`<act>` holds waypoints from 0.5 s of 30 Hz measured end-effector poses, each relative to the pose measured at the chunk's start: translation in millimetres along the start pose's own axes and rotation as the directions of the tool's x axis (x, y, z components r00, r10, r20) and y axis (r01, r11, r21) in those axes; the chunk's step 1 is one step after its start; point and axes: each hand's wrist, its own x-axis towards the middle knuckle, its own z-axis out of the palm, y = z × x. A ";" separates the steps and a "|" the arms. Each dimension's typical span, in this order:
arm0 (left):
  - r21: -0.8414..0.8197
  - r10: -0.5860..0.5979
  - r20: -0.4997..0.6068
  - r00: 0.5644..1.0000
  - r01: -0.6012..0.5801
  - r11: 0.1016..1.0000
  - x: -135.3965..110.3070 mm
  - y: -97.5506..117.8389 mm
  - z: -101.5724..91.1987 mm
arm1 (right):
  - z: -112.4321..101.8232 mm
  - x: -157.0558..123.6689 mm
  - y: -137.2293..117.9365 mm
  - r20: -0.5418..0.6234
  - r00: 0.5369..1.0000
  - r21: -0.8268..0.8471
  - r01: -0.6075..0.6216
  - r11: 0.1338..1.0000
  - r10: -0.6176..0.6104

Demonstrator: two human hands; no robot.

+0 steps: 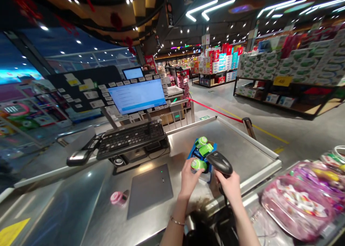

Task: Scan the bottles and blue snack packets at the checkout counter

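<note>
My left hand (pixel 188 177) is closed around a small green bottle (pixel 198 164) with a pale lid. My right hand (pixel 229 183) grips the handle of a black barcode scanner (pixel 220 162), its head tilted toward the green bottle. Just beyond the hands, a blue box (pixel 192 151) rests on the metal counter, partly hidden by my left hand and the scanner. Two more green bottles (pixel 206 149) lie in or on it. Off to the left, a pink bottle (pixel 118 198) stands alone on the counter, next to a dark flat panel (pixel 151 192).
A monitor (pixel 138 95) stands over a black keyboard (pixel 132 140) at the left back. Pink packaged goods (pixel 299 206) fill the right front. Beyond the metal counter (pixel 237 141), a red belt (pixel 215 110) runs to a post (pixel 248 127). Stocked shelves stand farther off.
</note>
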 end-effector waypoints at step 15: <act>-0.293 -0.196 -0.300 0.933 0.106 0.950 -68.5 -66.8 -48.2 | 37.2 -43.3 -1.1 0.290 0.956 -0.239 0.114 0.964 -0.042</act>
